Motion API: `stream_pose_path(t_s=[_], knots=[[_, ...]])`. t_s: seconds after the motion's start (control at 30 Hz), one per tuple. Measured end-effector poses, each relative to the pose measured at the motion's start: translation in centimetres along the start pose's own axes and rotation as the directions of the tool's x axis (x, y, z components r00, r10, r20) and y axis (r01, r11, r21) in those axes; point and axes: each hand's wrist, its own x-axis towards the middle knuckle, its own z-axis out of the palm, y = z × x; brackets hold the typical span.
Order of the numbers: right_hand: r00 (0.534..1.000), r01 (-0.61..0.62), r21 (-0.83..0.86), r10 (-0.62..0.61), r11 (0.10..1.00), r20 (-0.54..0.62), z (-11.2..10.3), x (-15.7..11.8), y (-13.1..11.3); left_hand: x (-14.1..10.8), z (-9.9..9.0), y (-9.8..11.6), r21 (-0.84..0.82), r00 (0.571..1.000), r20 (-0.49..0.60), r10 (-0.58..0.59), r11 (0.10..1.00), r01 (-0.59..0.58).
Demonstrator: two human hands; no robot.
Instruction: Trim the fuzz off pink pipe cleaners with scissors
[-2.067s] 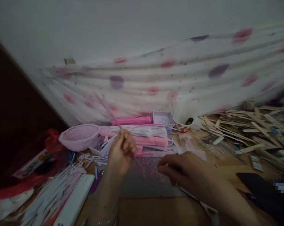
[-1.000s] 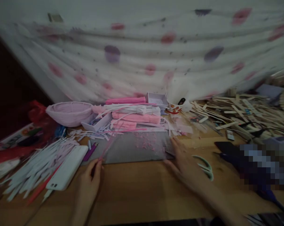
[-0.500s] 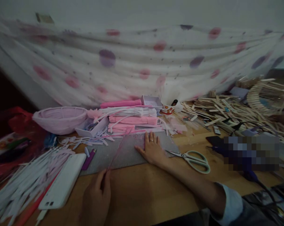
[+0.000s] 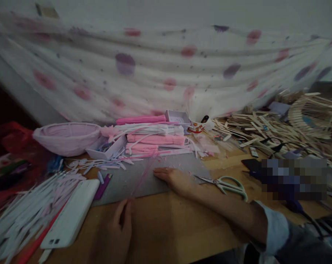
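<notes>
My left hand [image 4: 120, 227] is closed at the front of the table, thumb and fingertips pinching the near end of a thin, blurred pink strip [image 4: 144, 176], which looks like a pipe cleaner. It runs up and away over a grey mat [image 4: 122, 185] towards the pipe cleaner bundles [image 4: 155, 139]. My right hand [image 4: 175, 179] lies on the mat, fingers stretched out to the left, with nothing seen in it. Just right of its wrist are scissors [image 4: 226, 183] with pale green handles. Small pink bits are scattered on the mat behind this hand.
At left stand a pink bowl [image 4: 67, 139], a white tray [image 4: 105, 148], a white power bank [image 4: 71, 212], a purple lighter [image 4: 102, 187] and many pale strips [image 4: 36, 209]. Wooden sticks [image 4: 248, 126] pile up at right, near a dark tool with a cable [image 4: 295, 205].
My right hand has gone from fingers spread on the mat to fingers together, pointing left, slightly nearer me. My left hand keeps its pinch, shifted slightly right. The view has moved a little.
</notes>
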Motion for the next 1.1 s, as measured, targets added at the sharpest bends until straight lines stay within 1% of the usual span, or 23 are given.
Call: stream_pose_path(t_s=[0.1, 0.2, 0.3, 0.4, 0.43, 0.5, 0.57, 0.63, 0.73, 0.83, 0.87, 0.9, 0.93, 0.97, 1.0, 1.03, 1.1], knots=[[0.997, 0.058, -0.012, -0.057, 0.998, 0.053, -1.1, -2.4, 0.5, -0.1, -0.1, 0.2, -0.024, 0.999, 0.024, -0.021, 0.999, 0.022], [0.995, 0.054, -0.027, -0.052, 0.998, 0.080, -2.7, -4.4, 0.7, -0.2, 0.0, 0.2, -0.053, 0.999, 0.039, -0.022, 0.998, 0.024], [0.997, -0.042, -0.057, 0.045, 0.998, 0.065, -5.0, -5.0, 1.2, -0.2, 0.2, 0.2, -0.099, 1.000, 0.023, -0.019, 0.995, 0.021], [0.986, -0.165, -0.090, 0.166, 0.982, 0.010, -6.4, -3.8, 2.5, -0.1, 0.3, 0.1, -0.067, 0.998, 0.016, -0.061, 0.996, 0.062], [0.984, -0.178, -0.094, 0.179, 0.980, 0.008, -6.4, -3.1, 2.9, -0.1, 0.3, 0.0, -0.042, 0.998, 0.014, -0.063, 0.997, 0.064], [0.984, -0.169, -0.090, 0.173, 0.982, 0.036, -5.8, -1.8, 3.4, -0.1, 0.3, -0.2, -0.005, 0.999, 0.011, -0.048, 0.999, 0.048], [0.987, -0.136, -0.083, 0.142, 0.987, 0.073, -4.7, -1.0, 3.3, -0.1, 0.3, -0.4, -0.025, 0.999, 0.018, -0.033, 0.999, 0.033], [0.990, -0.087, -0.075, 0.095, 0.993, 0.105, -3.9, -1.1, 2.6, -0.2, 0.3, -0.5, -0.072, 0.999, 0.034, -0.031, 0.997, 0.034], [0.990, -0.013, -0.056, 0.021, 0.998, 0.142, -3.9, -3.0, 1.4, -0.4, 0.5, -0.5, -0.119, 0.999, 0.036, -0.018, 0.993, 0.023], [0.987, 0.035, -0.023, -0.031, 0.999, 0.155, -5.2, -5.8, 0.6, -0.4, 0.9, -0.9, -0.119, 0.999, 0.029, -0.029, 0.992, 0.032], [0.991, 0.026, -0.021, -0.023, 0.999, 0.135, -5.6, -6.8, 0.4, -0.5, 1.0, -1.2, -0.122, 0.999, 0.021, -0.034, 0.992, 0.036], [0.996, -0.010, -0.029, 0.013, 1.000, 0.091, -5.9, -7.9, 0.1, -0.5, 1.2, -1.5, -0.131, 0.999, 0.010, -0.037, 0.991, 0.038], [0.996, -0.081, -0.044, 0.082, 0.996, 0.023, -5.9, -8.9, -0.2, -0.5, 1.4, -1.8, -0.142, 0.999, 0.003, -0.044, 0.989, 0.044], [0.983, -0.175, -0.053, 0.172, 0.983, -0.059, -5.8, -10.0, -0.6, -0.6, 1.5, -2.2, -0.153, 0.999, 0.007, -0.054, 0.987, 0.055], [0.957, -0.271, -0.053, 0.263, 0.961, -0.123, -5.5, -11.0, -1.1, -0.6, 1.6, -2.4, -0.160, 0.998, 0.019, -0.066, 0.985, 0.068], [0.928, -0.348, -0.044, 0.337, 0.937, -0.162, -5.1, -12.0, -1.6, -0.6, 1.6, -2.6, -0.161, 0.996, 0.034, -0.082, 0.983, 0.086], [0.906, -0.408, -0.039, 0.399, 0.912, -0.142, -4.0, -13.5, -2.5, -0.7, 1.6, -2.8, -0.144, 0.992, 0.064, -0.111, 0.982, 0.120]])
